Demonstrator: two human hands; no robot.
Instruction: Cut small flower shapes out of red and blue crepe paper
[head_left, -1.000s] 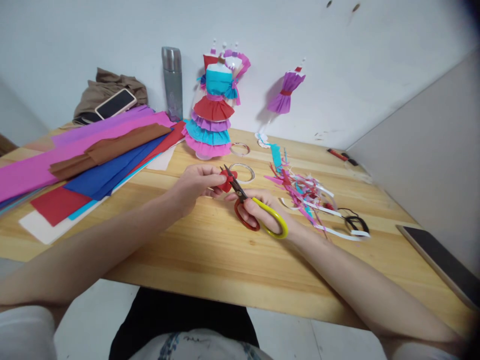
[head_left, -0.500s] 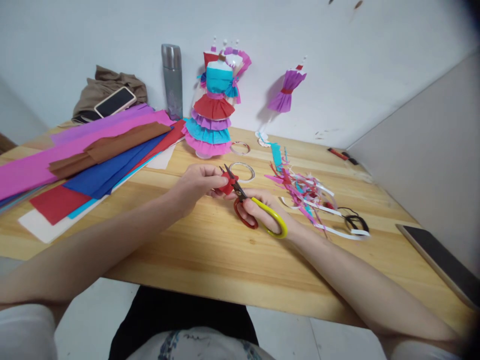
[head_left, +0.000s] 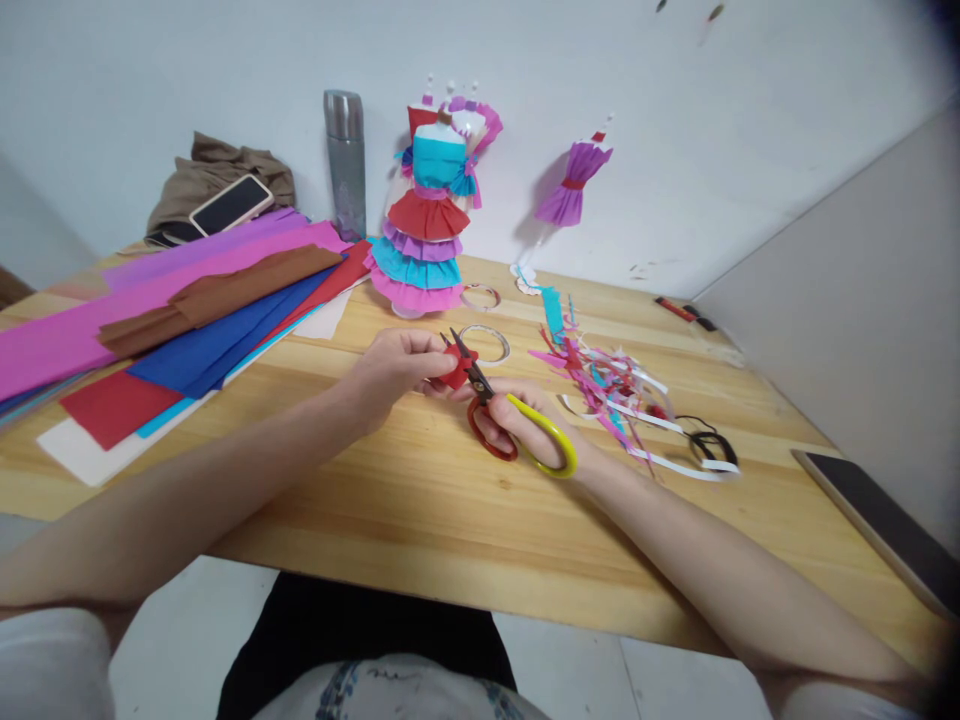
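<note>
Both forearms stretch forward and angle in toward each other. Left hand [head_left: 394, 372] is curled, fingertips pinched together. Right hand [head_left: 525, 420] sits palm-up-ish just beside it, fingers hooked and thumb tucked, wrists low, hands nearly touching.

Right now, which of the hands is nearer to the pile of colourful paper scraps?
Right. The right hand, holding the scissors, sits just beside the paper scraps; the left hand is farther away, pinching a red paper piece.
</note>
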